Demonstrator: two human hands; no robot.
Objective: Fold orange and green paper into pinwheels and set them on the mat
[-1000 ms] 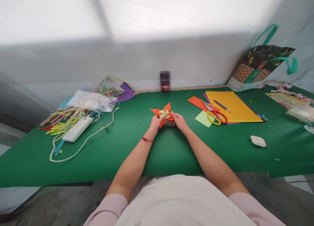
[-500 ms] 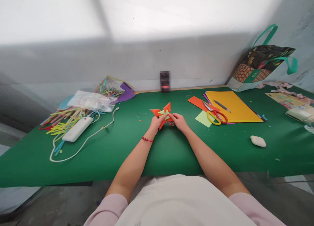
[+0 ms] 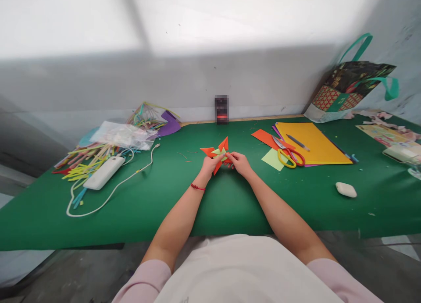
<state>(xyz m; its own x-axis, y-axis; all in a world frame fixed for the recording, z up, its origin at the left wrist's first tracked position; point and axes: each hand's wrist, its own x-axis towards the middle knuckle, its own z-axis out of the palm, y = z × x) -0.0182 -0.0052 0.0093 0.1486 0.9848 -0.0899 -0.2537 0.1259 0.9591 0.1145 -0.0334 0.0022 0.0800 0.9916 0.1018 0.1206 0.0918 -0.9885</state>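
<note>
Both hands hold a folded paper star (image 3: 223,144) with orange points and a pale green middle, just above the green table. My left hand (image 3: 209,166) grips its lower left side, thumb on the green part. On the right edge, the fingers of my right hand (image 3: 239,162) pinch the paper; one orange point is partly covered there. To the right lie scissors (image 3: 291,156) with a yellow and a red handle, resting partly on an orange paper strip (image 3: 263,138) and a pale green paper square (image 3: 272,159).
A yellow paper stack (image 3: 315,145) with a pen (image 3: 297,142) lies right, near a white case (image 3: 346,190). At left are a white power bank (image 3: 104,173), its cable and colourful pipe cleaners (image 3: 75,165). A phone-like dark object (image 3: 221,109) leans on the wall; a bag (image 3: 348,90) stands back right.
Hardly anything differs. The paper star has tilted very slightly to the left in my hands, and both hands keep their hold.
</note>
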